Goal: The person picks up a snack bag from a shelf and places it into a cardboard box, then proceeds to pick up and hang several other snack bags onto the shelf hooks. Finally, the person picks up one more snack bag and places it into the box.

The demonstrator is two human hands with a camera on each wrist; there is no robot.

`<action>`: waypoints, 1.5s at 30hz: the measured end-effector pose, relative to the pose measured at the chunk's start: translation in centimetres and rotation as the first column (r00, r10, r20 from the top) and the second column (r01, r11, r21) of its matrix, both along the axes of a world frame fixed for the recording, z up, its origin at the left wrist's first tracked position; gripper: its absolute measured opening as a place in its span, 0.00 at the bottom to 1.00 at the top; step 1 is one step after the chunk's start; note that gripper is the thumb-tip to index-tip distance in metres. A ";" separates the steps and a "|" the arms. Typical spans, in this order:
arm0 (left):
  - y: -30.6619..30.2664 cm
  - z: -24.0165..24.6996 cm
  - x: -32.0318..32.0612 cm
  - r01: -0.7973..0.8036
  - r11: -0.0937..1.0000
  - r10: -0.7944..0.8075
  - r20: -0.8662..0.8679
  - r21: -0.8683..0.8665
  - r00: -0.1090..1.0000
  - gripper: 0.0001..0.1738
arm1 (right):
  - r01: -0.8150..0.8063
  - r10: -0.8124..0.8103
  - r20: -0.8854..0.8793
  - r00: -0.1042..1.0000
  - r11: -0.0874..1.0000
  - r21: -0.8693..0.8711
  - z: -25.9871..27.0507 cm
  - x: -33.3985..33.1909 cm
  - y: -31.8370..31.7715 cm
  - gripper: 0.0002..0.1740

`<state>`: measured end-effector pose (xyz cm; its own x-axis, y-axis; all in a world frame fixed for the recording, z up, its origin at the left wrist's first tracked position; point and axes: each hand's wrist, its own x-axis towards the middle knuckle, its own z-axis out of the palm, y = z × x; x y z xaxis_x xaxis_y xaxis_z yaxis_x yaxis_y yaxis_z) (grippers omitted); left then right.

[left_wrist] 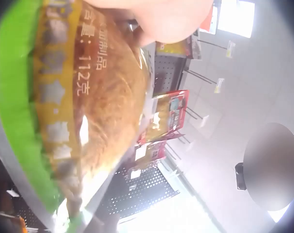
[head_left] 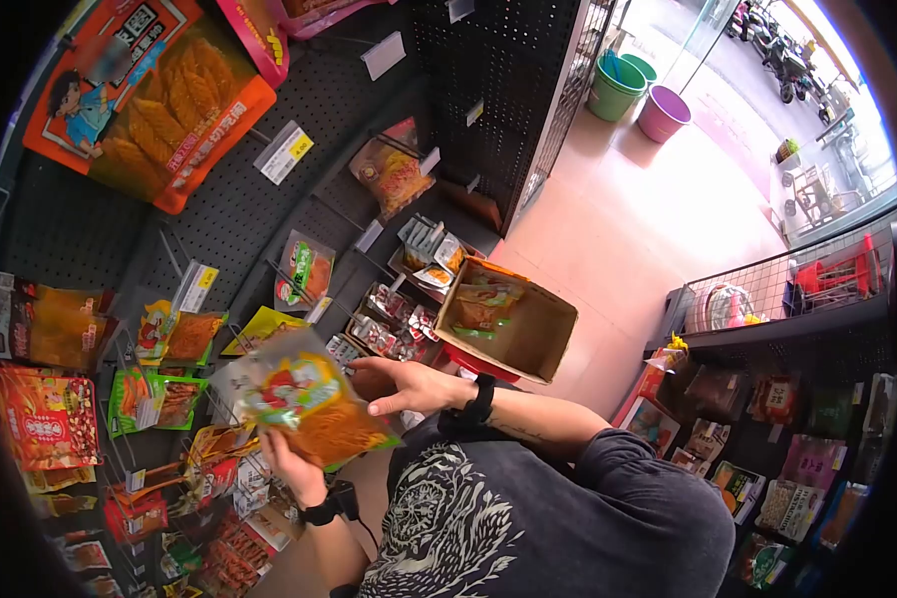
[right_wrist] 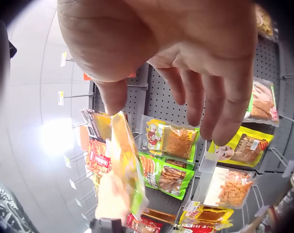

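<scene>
My left hand (head_left: 294, 466) grips a clear food packet (head_left: 314, 409) with orange-brown contents by its lower edge, in front of the hanging shelf goods. In the left wrist view the packet (left_wrist: 103, 97), with a green border, fills the left side, and fingers (left_wrist: 171, 19) lie at its top. My right hand (head_left: 409, 387) is just right of the packet with fingers extended, holding nothing. The right wrist view shows the right hand (right_wrist: 171, 58) with loosely spread fingers above the packet (right_wrist: 126, 165), which appears edge-on there.
Packets (right_wrist: 171, 141) hang on hooks along a dark pegboard. An open cardboard box (head_left: 523, 339) holding some packets stands beyond the right hand. More shelves (head_left: 797, 369) stand at the right; green (head_left: 616, 90) and purple (head_left: 663, 115) buckets are on the floor near the doorway.
</scene>
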<state>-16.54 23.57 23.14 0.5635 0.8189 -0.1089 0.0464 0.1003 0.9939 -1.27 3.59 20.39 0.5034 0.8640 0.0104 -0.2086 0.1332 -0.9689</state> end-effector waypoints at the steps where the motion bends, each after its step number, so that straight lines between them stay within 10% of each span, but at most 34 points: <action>1: -1.6 -0.5 0.4 0.064 0.996 -0.055 -0.130 0.066 0.990 0.20 | -0.013 0.022 -0.129 0.991 0.997 0.074 0.2 0.4 -0.4 0.29; 4: -3.8 -3.7 2.8 0.358 0.892 -0.308 -0.211 0.275 0.928 0.16 | 0.119 -0.119 0.068 0.991 0.993 0.014 -1.0 1.7 -3.1 0.19; 7: -5.1 -4.2 5.3 0.641 0.766 -0.634 -0.110 0.047 0.766 0.12 | 0.328 -0.274 0.252 0.928 0.923 -0.202 -1.2 3.6 -7.7 0.17; 14: -5.0 -6.4 3.4 0.717 0.684 -0.725 -0.227 -0.134 0.650 0.15 | 0.725 -0.368 0.655 0.660 0.540 -0.428 -12.9 5.6 -15.6 0.10; 18: -2.2 -6.3 0.8 0.653 0.749 -0.658 -0.245 -0.114 0.712 0.14 | 0.745 -0.612 0.429 0.664 0.586 -0.318 -26.1 5.9 -16.3 0.19; 21: 1.2 -6.0 -0.6 0.610 0.788 -0.614 -0.202 -0.090 0.763 0.13 | 0.531 -0.431 0.313 0.846 0.629 -0.568 -26.1 5.9 -15.4 0.24; 23: 4.4 -5.3 -1.2 0.560 0.828 -0.545 -0.208 0.016 0.812 0.12 | 0.561 -0.243 0.506 0.828 0.363 -0.744 -34.2 7.3 -16.9 0.24; 25: 7.4 -3.5 -1.5 0.447 0.892 -0.428 -0.190 0.071 0.884 0.12 | 0.437 -0.443 0.198 0.874 0.540 -0.720 -46.7 10.6 -20.2 0.26; 27: 10.9 -3.1 -1.9 0.336 0.930 -0.298 -0.230 0.149 0.926 0.12 | 0.443 -0.547 -0.720 0.427 0.821 -0.361 -38.6 9.5 -18.1 0.25; 28: 12.6 -3.1 -1.8 0.269 0.949 -0.231 -0.220 0.164 0.948 0.13 | 0.651 -0.714 0.070 0.696 0.587 -0.482 -37.7 8.2 -15.9 0.23; 33: 20.1 -2.9 1.4 -0.049 0.918 0.133 -0.188 0.394 0.973 0.24 | 0.514 -0.590 -0.116 0.799 0.770 -0.377 -24.3 3.3 -10.6 0.20; 37: 25.6 -6.4 5.7 -0.130 0.785 0.131 0.043 0.605 0.990 0.29 | 0.421 -0.512 -0.209 0.833 0.832 -0.361 -12.5 -3.1 -4.1 0.13; 40: 24.5 -5.2 7.0 -0.130 0.974 0.123 0.048 0.188 0.991 0.39 | 0.353 -0.441 -0.209 0.873 0.867 -0.353 -12.4 -5.9 -1.5 0.15; 45: 26.9 -9.9 8.9 -0.322 0.864 0.312 0.091 0.387 0.946 0.34 | 0.343 -0.418 -0.160 0.894 0.870 -0.355 -11.1 -10.2 1.9 0.15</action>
<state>-7.63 50.43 13.27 0.2649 0.9262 0.2684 0.0538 -0.2921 0.9549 -11.48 5.51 9.33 0.7497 0.5433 -0.3778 -0.4196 -0.0512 -0.9063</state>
